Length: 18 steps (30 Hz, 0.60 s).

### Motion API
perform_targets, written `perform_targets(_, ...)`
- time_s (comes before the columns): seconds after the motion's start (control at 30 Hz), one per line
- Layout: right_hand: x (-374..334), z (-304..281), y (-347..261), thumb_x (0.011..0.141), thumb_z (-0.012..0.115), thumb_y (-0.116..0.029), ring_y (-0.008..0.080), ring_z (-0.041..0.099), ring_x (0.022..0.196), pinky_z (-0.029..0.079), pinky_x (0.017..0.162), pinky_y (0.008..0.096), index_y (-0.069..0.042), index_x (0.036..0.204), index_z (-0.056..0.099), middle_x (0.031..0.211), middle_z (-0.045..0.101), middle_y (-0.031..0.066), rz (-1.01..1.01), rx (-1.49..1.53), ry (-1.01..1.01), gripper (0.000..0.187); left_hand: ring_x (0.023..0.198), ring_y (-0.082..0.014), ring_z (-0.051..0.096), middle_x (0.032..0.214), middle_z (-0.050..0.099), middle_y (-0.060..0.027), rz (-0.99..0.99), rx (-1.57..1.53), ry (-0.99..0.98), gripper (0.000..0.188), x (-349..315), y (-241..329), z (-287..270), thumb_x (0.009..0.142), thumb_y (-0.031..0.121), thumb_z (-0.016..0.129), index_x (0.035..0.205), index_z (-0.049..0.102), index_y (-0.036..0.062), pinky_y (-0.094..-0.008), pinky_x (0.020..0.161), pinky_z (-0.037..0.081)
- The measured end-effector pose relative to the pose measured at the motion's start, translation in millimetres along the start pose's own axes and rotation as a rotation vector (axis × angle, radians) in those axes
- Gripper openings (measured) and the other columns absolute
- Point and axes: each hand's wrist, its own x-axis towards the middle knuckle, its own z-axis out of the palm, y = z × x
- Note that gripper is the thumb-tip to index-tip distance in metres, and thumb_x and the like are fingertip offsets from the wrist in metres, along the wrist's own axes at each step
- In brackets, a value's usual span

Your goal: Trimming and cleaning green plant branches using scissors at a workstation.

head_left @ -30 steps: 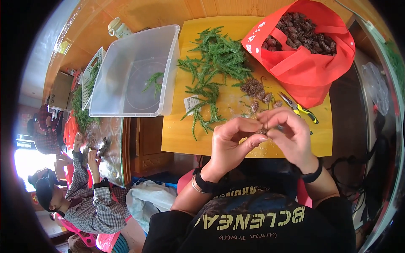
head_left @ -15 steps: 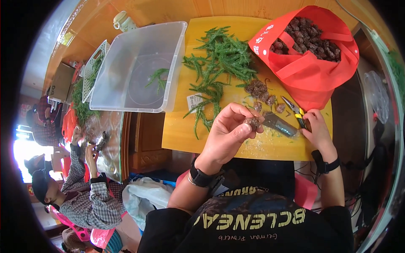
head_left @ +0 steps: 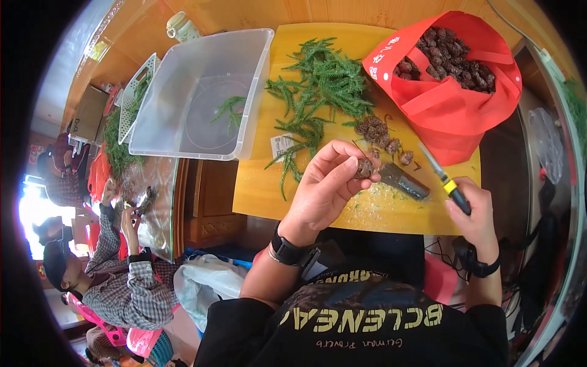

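Between the thumb and fingers of my left hand [head_left: 330, 186] is a small brown pine cone [head_left: 365, 168], held above the yellow table. My right hand [head_left: 474, 211] grips the black and yellow handle of a pair of pliers [head_left: 451, 186], raised over the table's right side with the jaws pointing up and left. Under and between my hands lies a dark, flat strip-like piece [head_left: 403, 182]. Several loose pine cones [head_left: 374, 129] rest just beyond it. Green artificial pine sprigs [head_left: 333, 76] are heaped farther back.
A red bag [head_left: 443, 110] full of pine cones stands at the back right. To the left is a clear plastic bin [head_left: 189, 116] with one sprig inside. A white label [head_left: 282, 147] lies by the sprigs. Another person [head_left: 131, 287] works at a table on the left.
My right hand has picked up the pliers from the table and drawn them toward me. My left hand keeps hold of the pine cone, turned slightly.
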Motion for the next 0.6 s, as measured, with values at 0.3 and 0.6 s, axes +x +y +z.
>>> perform_targets(0.3,13.8,19.6,-14.6,0.067,0.063,-0.01,0.0336,0.061,0.081,0.048,0.075,0.0365,0.0,0.071,0.058,0.073,0.062,0.013,-0.336,0.034,-0.022,0.012,0.084,-0.0182,0.058,0.1,0.057,-0.0179,0.006,0.002,0.007,0.008,-1.8,0.4,3.8,0.091,0.009,0.05,0.099,0.05,0.0074,-0.0224,0.072,0.05)
perform_targets(0.6,12.7,32.6,-24.7,0.067,0.066,-0.003,0.0314,0.06,0.071,0.044,0.058,0.0326,0.001,0.063,0.049,0.058,0.049,0.0127,-0.315,0.015,0.105,0.018,0.082,-0.019,0.058,0.097,0.057,-0.0173,0.041,0.009,-0.028,0.008,-2.0,-1.9,4.9,0.089,0.009,0.054,0.096,0.051,0.0063,-0.023,0.071,0.049)
